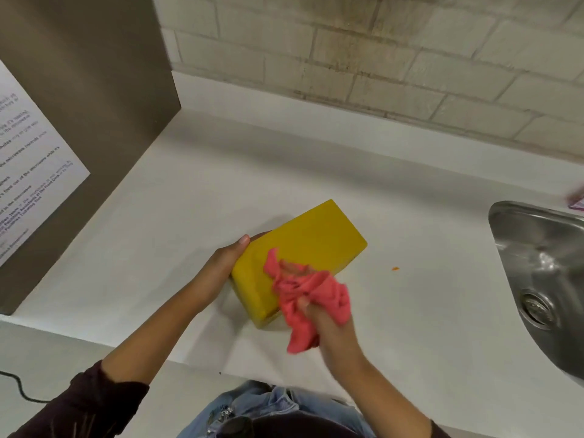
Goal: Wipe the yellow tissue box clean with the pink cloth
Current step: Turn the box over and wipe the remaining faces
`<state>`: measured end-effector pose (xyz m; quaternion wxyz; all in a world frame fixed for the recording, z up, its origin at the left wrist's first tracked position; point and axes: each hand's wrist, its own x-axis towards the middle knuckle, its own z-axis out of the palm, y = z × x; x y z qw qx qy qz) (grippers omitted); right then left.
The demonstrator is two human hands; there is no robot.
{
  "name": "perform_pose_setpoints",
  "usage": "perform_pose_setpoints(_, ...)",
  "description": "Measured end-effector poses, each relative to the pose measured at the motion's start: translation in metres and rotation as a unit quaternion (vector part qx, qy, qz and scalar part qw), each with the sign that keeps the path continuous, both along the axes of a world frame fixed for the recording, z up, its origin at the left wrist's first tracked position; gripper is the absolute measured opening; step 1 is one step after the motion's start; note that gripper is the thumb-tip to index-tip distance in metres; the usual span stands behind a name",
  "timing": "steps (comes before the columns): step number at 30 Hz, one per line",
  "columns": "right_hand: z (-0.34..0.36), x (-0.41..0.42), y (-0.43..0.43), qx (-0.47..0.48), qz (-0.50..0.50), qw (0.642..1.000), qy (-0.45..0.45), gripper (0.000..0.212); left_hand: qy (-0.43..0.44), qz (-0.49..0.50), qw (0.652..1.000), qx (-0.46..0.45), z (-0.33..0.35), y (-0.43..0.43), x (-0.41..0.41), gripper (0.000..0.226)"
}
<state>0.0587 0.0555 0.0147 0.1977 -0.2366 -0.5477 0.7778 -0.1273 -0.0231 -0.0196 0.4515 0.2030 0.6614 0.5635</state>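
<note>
Yellow tissue box [303,248] sits over the white countertop [410,311], long axis running diagonally from near-left to far-right. Its broad plain face is up; the near end appears raised slightly off the surface, though contact under it cannot be confirmed.

Left hand [221,263] grips the box at its left long edge: thumb laid on the top face near the far-left corner, remaining fingers hidden behind the side. Hand closed around the box edge.

Right hand [319,308] is bunched around the pink cloth [311,292], fingers curled into the fabric and pressing it on the top face at the box's near-right portion. Cloth is crumpled; one flap spreads up onto the yellow face, and a tail hangs down past the near-right edge beside the wrist. So the box lies between the two hands, left hand at its side, right hand on top through the cloth.

Stainless sink [543,263] set into the counter, well apart to the right. Small orange speck [395,268] on the counter between box and sink. Printed notice [28,172] on a brown panel at far left. Brick wall [379,58] behind.
</note>
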Motion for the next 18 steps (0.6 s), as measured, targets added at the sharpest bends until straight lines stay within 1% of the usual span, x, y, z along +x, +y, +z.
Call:
perform_pose_setpoints(1, 0.002, 0.001, -0.008, -0.01, 0.047, 0.999, -0.007, 0.028, -0.002, -0.007, 1.0, 0.011, 0.0, 0.0, 0.0, 0.04)
perform_pose_setpoints(2, 0.005, 0.001, -0.015, -0.023, 0.093, 0.995, -0.013, 0.028, -0.006, -0.006, 1.0, 0.014, -0.001, -0.001, -0.001, 0.037)
perform_pose_setpoints(3, 0.006, 0.001, -0.018, -0.041, 0.125, 0.991, -0.016, 0.025, -0.008, -0.003, 1.0, 0.012, -0.002, -0.001, -0.003, 0.035)
perform_pose_setpoints(4, 0.008, 0.0, -0.019, -0.065, 0.131, 0.989, -0.019, 0.024, -0.009, -0.01, 1.0, 0.013, -0.004, -0.002, -0.006, 0.035)
perform_pose_setpoints(6, 0.008, 0.0, -0.013, -0.129, 0.087, 0.988, -0.004, 0.026, -0.018, -0.056, 0.998, 0.029, -0.005, -0.004, -0.012, 0.041)
perform_pose_setpoints(8, 0.014, 0.003, -0.002, -0.2, 0.022, 0.978, 0.046, 0.029, -0.041, -0.1, 0.993, 0.049, -0.004, -0.008, -0.016, 0.054)
perform_pose_setpoints(10, 0.019, 0.011, 0.015, -0.229, -0.043, 0.967, 0.102, 0.031, -0.061, -0.13, 0.988, 0.055, -0.002, -0.008, -0.023, 0.065)
perform_pose_setpoints(12, 0.022, 0.022, 0.033, -0.243, -0.124, 0.95, 0.154, 0.019, -0.072, -0.153, 0.985, 0.039, 0.005, -0.001, -0.03, 0.067)
perform_pose_setpoints(13, 0.02, 0.027, 0.043, -0.261, -0.161, 0.934, 0.182, 0.022, -0.065, -0.166, 0.984, 0.018, 0.01, 0.006, -0.033, 0.065)
perform_pose_setpoints(15, 0.015, 0.033, 0.061, -0.308, -0.198, 0.902, 0.23, 0.03, -0.014, -0.186, 0.981, -0.048, 0.021, 0.025, -0.037, 0.054)
perform_pose_setpoints(17, 0.01, 0.036, 0.074, -0.353, -0.223, 0.872, 0.254, 0.026, 0.065, -0.188, 0.974, -0.105, 0.032, 0.051, -0.038, 0.044)
perform_pose_setpoints(18, 0.008, 0.036, 0.079, -0.373, -0.237, 0.86, 0.254, 0.023, 0.1, -0.191, 0.969, -0.12, 0.037, 0.064, -0.036, 0.042)
